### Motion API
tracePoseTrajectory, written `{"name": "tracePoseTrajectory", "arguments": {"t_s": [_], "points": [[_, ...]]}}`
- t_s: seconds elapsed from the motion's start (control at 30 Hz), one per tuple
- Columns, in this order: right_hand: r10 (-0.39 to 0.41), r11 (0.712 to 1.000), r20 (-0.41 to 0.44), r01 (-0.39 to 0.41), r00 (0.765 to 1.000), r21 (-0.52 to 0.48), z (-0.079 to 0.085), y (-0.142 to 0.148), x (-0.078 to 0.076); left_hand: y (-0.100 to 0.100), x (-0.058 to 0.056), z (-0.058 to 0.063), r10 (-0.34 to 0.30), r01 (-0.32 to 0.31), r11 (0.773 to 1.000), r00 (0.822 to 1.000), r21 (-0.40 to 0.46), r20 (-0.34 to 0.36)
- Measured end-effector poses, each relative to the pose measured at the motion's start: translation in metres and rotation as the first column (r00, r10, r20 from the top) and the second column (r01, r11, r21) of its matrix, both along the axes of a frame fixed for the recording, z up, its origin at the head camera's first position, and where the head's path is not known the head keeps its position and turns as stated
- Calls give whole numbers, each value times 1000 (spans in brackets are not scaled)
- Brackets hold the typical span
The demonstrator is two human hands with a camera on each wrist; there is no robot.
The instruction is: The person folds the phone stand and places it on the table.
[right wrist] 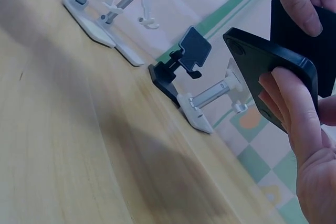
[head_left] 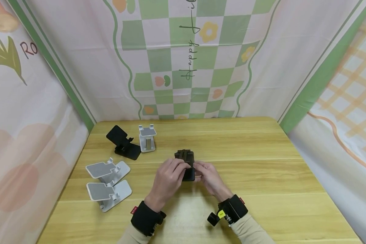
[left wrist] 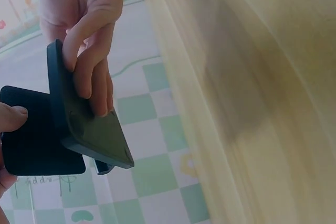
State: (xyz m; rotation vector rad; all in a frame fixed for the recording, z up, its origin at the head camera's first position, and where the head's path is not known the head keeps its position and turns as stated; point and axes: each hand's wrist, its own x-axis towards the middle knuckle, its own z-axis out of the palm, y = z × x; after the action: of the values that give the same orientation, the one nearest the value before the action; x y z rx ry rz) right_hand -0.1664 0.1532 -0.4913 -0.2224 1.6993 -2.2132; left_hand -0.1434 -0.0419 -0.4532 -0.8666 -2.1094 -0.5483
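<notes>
Both hands hold a folding black phone stand (head_left: 188, 174) in front of the body, above the table. My left hand (head_left: 169, 176) pinches one plate of it; in the left wrist view the thumb (left wrist: 13, 116) lies flat on that plate. On the other side, my right hand (head_left: 210, 176) grips the thicker base, with its fingers spread along the underside (right wrist: 252, 72) in the right wrist view. The two plates stand at an angle to each other, partly unfolded. The hinge between them is mostly hidden by the hands.
To the left on the wooden table (head_left: 262, 162) stand two white phone stands (head_left: 101, 170), one close behind the other. Farther back are an unfolded black stand (head_left: 128, 149) and another white stand (head_left: 146, 144), side by side. Patterned cloth (head_left: 103, 67) hangs around the table.
</notes>
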Motion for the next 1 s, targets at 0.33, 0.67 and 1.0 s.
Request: {"name": "tracePoseTrajectory", "arguments": {"t_s": [0.33,0.67,1.0], "points": [[-14,999,11,14,1000,-35,2,-1,1,3,3,-6,-14,14,1000,1000,11,28],[-13,997,6,13,1000,-71,3,-2,1,4,4,-12,-13,13,1000,1000,-2,15],[-19,996,21,21,1000,-87,2,-3,1,3,4,-17,-15,15,1000,1000,-4,16]]}}
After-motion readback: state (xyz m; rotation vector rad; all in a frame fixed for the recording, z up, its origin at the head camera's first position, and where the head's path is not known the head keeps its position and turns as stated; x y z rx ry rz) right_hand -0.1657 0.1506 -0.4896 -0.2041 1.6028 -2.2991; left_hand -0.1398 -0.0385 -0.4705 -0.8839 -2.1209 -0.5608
